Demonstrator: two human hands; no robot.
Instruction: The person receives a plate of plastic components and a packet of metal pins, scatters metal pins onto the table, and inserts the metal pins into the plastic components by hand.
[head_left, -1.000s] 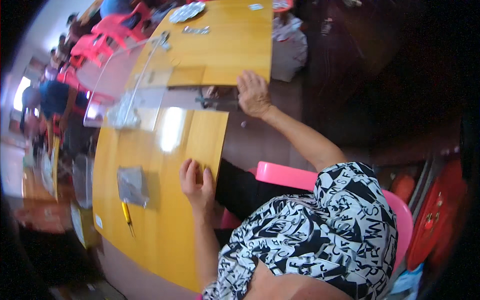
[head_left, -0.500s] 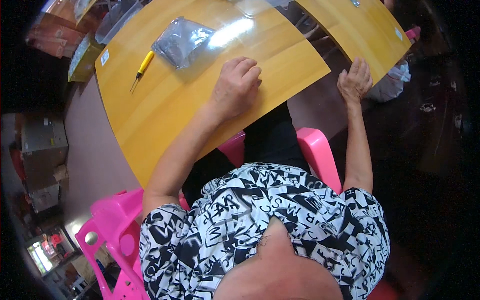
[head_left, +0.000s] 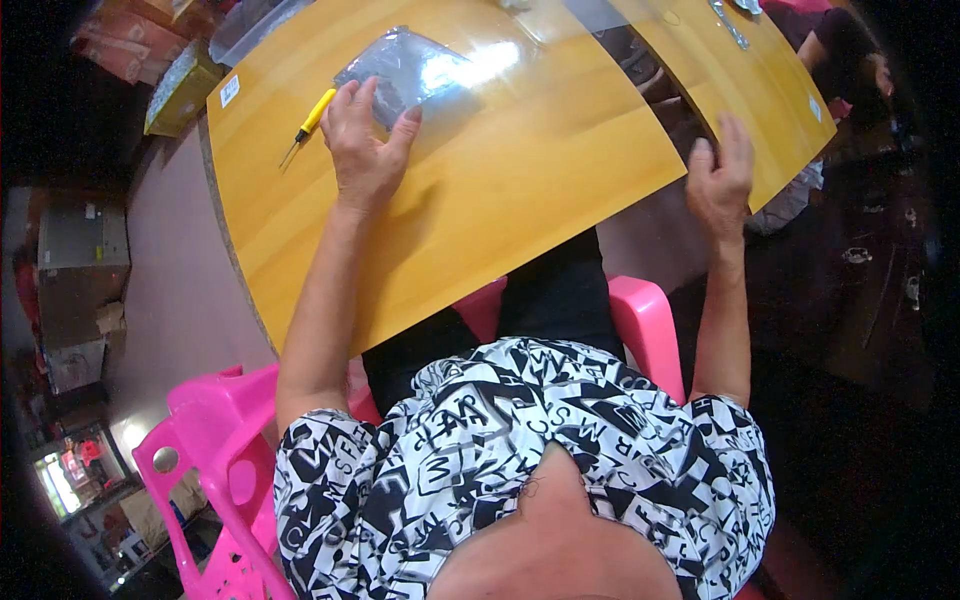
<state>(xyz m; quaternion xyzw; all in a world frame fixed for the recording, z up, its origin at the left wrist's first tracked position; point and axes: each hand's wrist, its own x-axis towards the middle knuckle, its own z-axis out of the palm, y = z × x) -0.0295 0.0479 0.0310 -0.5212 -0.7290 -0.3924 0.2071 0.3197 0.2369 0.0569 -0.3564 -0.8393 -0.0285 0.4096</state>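
My left hand (head_left: 368, 150) is open, thumb and fingers spread, at the near edge of a clear plastic bag (head_left: 440, 62) with something dark inside. Whether the fingertips touch the bag, I cannot tell. Just left of that hand lies a screwdriver (head_left: 314, 115) with a yellow handle and a thin metal shaft. My right hand (head_left: 722, 180), slightly blurred, is open and holds nothing. It is by the near corner of a second wooden tabletop, with its thumb apart from the stretched fingers.
The yellow wooden table (head_left: 500, 200) has a dark gap beside the second tabletop (head_left: 760, 110). A clear packet (head_left: 730, 25) lies on the latter; another person's arm (head_left: 825, 50) is beyond. A yellow box (head_left: 185, 95) stands past the left edge. A pink chair (head_left: 225, 400) is at left.
My left hand has gone from a loose fist to spread fingers and moved left to the bag and screwdriver. My right hand has lifted and turned. The view has shifted slightly.
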